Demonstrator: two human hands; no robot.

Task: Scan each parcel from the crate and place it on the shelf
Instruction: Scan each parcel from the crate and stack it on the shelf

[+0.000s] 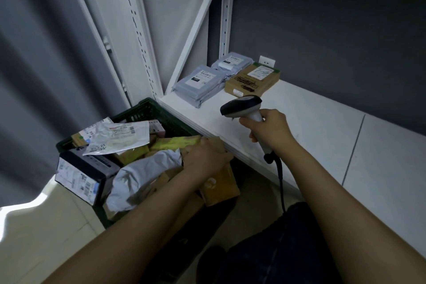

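A dark green crate [138,114] on the floor is heaped with parcels: a white poly bag [119,137], a grey poly bag [143,175], a black box [85,173], a yellow packet [175,142]. My left hand [205,157] reaches into the crate and grips a brown cardboard parcel [221,185] at its right side. My right hand [269,129] holds a handheld barcode scanner [242,106] above the white shelf [311,127], its head pointing left. On the shelf's far left corner lie grey mailer bags [200,83] and a brown box [252,80].
White shelf uprights [227,7] and a diagonal brace [196,27] stand behind the parcels. White panels [115,37] lean against the grey wall at left. The scanner's black cable [280,180] hangs down past the shelf's front edge. My dark trouser leg [276,249] is below.
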